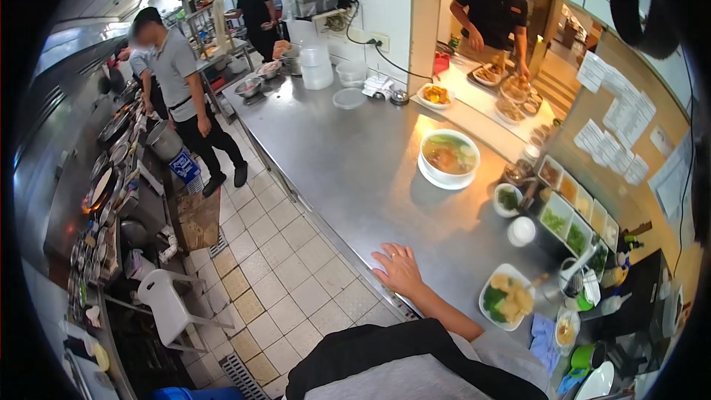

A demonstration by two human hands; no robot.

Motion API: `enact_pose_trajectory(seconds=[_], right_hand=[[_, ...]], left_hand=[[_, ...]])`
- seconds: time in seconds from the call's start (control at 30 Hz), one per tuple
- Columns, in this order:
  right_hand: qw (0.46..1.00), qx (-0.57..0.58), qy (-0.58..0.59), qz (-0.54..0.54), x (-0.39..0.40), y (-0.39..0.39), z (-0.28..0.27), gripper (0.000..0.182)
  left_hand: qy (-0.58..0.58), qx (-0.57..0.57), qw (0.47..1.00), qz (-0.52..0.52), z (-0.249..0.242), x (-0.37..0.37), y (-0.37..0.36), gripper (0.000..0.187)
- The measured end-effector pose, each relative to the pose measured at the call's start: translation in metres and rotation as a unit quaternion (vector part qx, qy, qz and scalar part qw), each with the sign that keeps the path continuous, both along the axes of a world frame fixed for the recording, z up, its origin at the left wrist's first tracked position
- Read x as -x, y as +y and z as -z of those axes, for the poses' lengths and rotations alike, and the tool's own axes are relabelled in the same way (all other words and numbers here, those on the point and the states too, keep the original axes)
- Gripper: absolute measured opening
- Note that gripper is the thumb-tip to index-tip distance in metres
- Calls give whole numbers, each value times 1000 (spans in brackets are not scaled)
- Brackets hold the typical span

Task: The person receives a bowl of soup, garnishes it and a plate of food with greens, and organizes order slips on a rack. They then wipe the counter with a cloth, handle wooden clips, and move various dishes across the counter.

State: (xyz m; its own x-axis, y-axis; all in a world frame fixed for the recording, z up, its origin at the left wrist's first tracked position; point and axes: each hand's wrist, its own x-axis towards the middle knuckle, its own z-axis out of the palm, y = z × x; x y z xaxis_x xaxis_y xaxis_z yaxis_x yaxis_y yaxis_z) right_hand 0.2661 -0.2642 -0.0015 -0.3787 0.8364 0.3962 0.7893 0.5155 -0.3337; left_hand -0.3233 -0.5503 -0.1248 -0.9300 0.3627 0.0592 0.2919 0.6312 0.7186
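Observation:
My right hand [398,270] rests palm down near the front edge of the steel counter [333,167], fingers spread, holding nothing. A ring shows on one finger. My left hand is out of view. Beyond the right hand, a white bowl of soup [449,155] with greens and a brownish piece in it stands on a white plate. To the right of my forearm sits a white dish [506,298] of green vegetables and pale yellow chunks.
Condiment trays [574,211] and a white jar [521,231] line the right side. Through the pass window, a person [492,15] handles dishes. A person in grey [174,67] stands by the stoves at left. A white stool [167,304] stands on the tiled floor.

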Motion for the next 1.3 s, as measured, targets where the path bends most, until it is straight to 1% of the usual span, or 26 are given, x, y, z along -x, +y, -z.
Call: enact_pose_trajectory(seconds=[0.17,0.33,0.5,0.53,0.57,0.6,0.63,0.67,0.7,0.77,0.83,0.9,0.97,1.03,1.07,1.13,1.17,1.23,1.3], right_hand=[[1000,12,-6,8,1,1,2,40],[1000,6,6,-8,-2,3,4,39],[1000,14,26,-6,-1,12,2,33],[999,28,39,-21,-2,17,1,30],[997,41,51,-36,-3,26,0,27],[997,40,47,-34,-3,40,-3,27],[986,113,110,-44,-1,58,-9,25],[966,185,172,-53,3,79,-17,23],[969,181,164,-38,8,104,-28,22],[989,66,120,-48,25,163,-65,22],[992,6,115,-43,52,228,-105,23],[992,-46,103,-48,86,298,-137,23],[997,-27,56,-40,128,362,-182,24],[992,-110,13,-62,165,436,-216,26],[991,-124,-18,-50,179,474,-233,28],[986,-153,-63,-14,204,549,-273,32],[982,-172,-77,10,213,584,-294,33],[964,-264,-21,18,223,654,-326,31],[952,-297,0,75,224,717,-355,33]], left_hand=[[-81,15,997,13,36,-33,13,20],[-175,21,984,12,78,-95,22,20],[-246,31,968,40,94,-113,76,20],[-260,37,964,50,99,-114,93,21],[-202,26,964,170,84,-121,139,28],[-137,29,960,243,54,-127,192,33],[-88,22,950,298,38,-123,240,41],[-89,16,941,326,-13,-130,285,49],[-64,-3,931,359,-42,-126,331,54],[-70,-77,915,390,-87,-115,418,52],[-99,-142,893,416,-120,-106,497,50],[-86,-157,876,448,-126,-98,563,49],[-86,-180,849,490,-134,-95,633,45],[-117,-175,823,527,-133,-99,681,42],[-138,-169,811,542,-136,-106,701,41],[-135,-135,787,587,-143,-115,736,39],[-122,-129,775,607,-137,-119,754,39],[-111,-126,756,633,-122,-125,785,38],[-117,-116,732,661,-109,-131,810,33]])
